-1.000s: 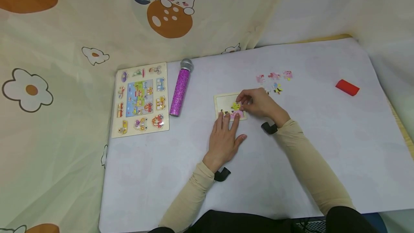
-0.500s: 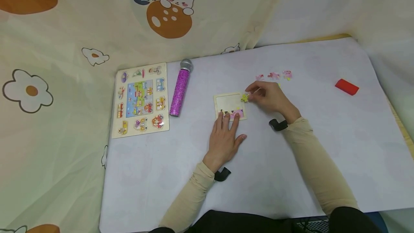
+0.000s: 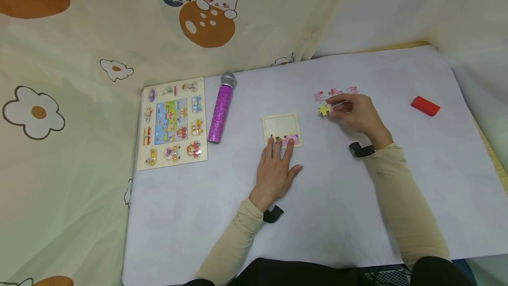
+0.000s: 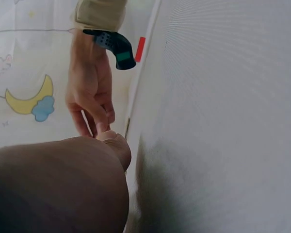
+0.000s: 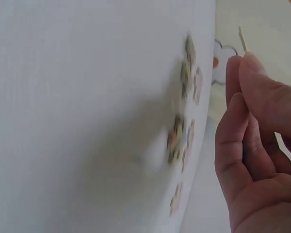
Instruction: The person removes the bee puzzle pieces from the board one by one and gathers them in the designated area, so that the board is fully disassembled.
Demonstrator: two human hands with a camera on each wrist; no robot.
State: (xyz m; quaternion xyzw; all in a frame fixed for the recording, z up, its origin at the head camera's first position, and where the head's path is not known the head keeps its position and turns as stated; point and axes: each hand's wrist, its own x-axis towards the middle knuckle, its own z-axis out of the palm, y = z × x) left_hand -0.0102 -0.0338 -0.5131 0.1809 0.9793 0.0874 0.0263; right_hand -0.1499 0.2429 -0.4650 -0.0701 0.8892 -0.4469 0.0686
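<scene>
My right hand [image 3: 357, 113] pinches a yellow jigsaw piece [image 3: 323, 110] between thumb and fingertips. In the right wrist view the jigsaw piece [image 5: 242, 40] shows edge-on, lifted off the table. My left hand [image 3: 274, 173] lies flat, its straight fingertips pressing the lower edge of a small puzzle tray [image 3: 282, 124]. A row of pink jigsaw pieces [image 3: 291, 138] sits along the tray's bottom, partly covered by those fingers. Close to my right hand lie several loose jigsaw pieces [image 5: 177, 138], some hidden behind it in the head view.
On the left lies a larger vehicle puzzle board [image 3: 172, 120], beside a glittery purple microphone [image 3: 221, 111]. A red cylinder [image 3: 425, 106] rests at the far right. A patterned curtain [image 3: 119, 21] hangs behind the white table [image 3: 198, 215].
My right hand has carried the yellow jigsaw piece away from the tray, rightward and slightly up towards the loose pieces. The left hand has stayed in place on the tray.
</scene>
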